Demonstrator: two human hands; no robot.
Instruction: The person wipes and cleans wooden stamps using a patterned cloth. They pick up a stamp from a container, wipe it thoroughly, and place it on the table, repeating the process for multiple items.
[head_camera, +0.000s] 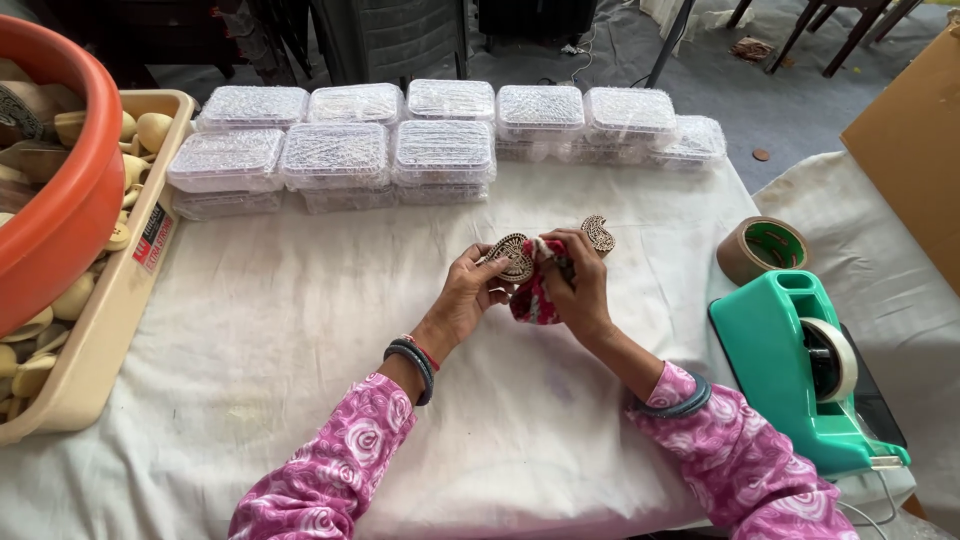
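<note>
Both hands, left hand (468, 292) and right hand (575, 285), grip a carved block (513, 256) and red cloth (533, 300); wrapped boxes (440, 150) stacked at 12 o'clock.

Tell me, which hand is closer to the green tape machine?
Right. The right hand is just left of the green tape dispenser, with bare cloth between them. The left hand is farther left, beyond the red cloth.

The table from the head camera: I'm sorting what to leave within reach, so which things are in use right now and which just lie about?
In use:
left hand
right hand
carved wooden piece
red cloth

Lying about:
second carved piece
bubble-wrapped packs
tape dispenser
brown tape roll
orange tub
</note>
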